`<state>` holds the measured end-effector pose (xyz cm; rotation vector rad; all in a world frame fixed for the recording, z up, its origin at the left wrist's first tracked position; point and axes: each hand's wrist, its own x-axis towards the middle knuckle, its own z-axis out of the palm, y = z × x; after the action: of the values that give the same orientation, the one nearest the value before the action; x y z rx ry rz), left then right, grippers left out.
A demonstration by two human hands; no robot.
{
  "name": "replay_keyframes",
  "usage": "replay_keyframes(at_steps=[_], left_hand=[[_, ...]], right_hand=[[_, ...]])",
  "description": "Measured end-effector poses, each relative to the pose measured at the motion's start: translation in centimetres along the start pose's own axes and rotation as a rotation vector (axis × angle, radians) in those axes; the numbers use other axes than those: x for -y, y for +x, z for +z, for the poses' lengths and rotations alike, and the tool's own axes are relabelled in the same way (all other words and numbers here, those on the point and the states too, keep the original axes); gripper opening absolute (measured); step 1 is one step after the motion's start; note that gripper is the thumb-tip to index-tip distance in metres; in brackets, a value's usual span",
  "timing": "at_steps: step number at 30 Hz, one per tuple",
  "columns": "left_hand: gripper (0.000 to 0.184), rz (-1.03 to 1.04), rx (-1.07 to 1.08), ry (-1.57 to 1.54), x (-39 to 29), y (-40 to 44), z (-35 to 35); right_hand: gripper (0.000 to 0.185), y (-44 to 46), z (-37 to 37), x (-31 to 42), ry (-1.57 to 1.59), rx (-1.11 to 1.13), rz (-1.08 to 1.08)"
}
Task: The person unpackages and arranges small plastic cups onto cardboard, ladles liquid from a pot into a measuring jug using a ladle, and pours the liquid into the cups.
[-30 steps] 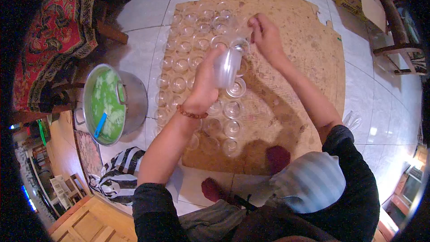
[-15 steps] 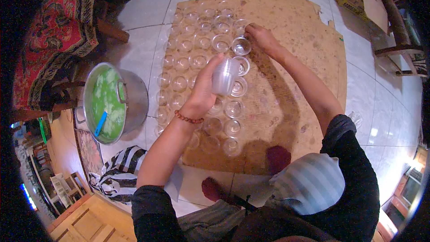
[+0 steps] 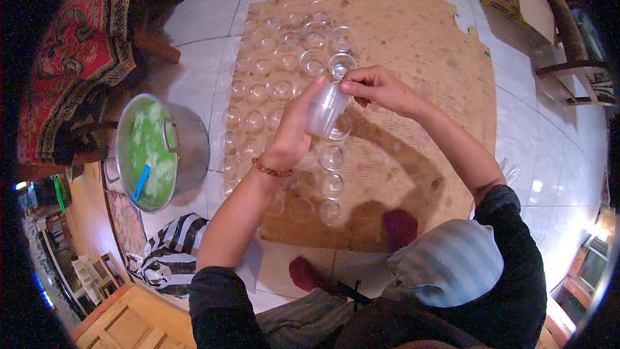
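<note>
My left hand (image 3: 296, 124) is wrapped around a stack of clear plastic cups (image 3: 325, 111), tilted with the rims toward the upper right. At the rim end of that stack, my right hand (image 3: 376, 88) pinches with thumb and forefinger on the edge of a cup. Whether that cup is separated from the stack, I cannot tell. Rows of clear plastic cups (image 3: 332, 158) stand on a flattened cardboard sheet (image 3: 420, 148), below and to the left of my hands. Some cups are hidden behind my left hand and forearm.
Left of the cardboard stands a large metal pot (image 3: 194, 148) of green liquid, with a blue-handled utensil (image 3: 141, 183) in it. A black-and-white striped bag (image 3: 169, 252) lies near my left arm. At upper right are a cardboard box (image 3: 533, 10) and a wooden chair (image 3: 575, 68).
My right hand has moved from the far end of the right-hand cup row back to the stack's rim. A cup now stands at that far end. My left hand stays nearly still.
</note>
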<state>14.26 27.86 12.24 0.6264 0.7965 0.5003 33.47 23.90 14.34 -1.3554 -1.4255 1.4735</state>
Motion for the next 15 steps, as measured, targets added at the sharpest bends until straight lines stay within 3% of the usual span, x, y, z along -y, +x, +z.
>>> replay_keyframes(at_steps=[2, 5, 8, 11, 14, 15], left_hand=[[0.036, -0.006, -0.002, -0.001, -0.2, -0.1, 0.4], [0.035, -0.027, 0.025, -0.021, -1.0, -0.9, 1.4], [0.034, -0.029, -0.023, 0.003, -0.9, -1.0, 1.2], [0.036, -0.047, -0.023, -0.044, -0.6, -1.0, 0.8], [0.037, -0.121, -0.015, -0.137, -0.3, -0.8, 0.6], [0.037, -0.111, 0.013, -0.141, -0.4, -1.0, 0.7]], right_hand=[[0.029, 0.4, -0.5, -1.1, 0.059, 0.019, -0.013], [0.030, 1.0, -1.3, -0.4, 0.042, -0.136, -0.035], [0.030, 4.6, -5.6, -3.6, -0.073, -0.428, -0.198], [0.026, 8.1, -9.3, -5.4, -0.576, -0.650, -0.341], [0.020, 11.6, -12.1, -9.4, -0.981, -0.578, -0.293], [0.017, 12.4, -12.4, -10.3, -0.976, -0.561, -0.300]])
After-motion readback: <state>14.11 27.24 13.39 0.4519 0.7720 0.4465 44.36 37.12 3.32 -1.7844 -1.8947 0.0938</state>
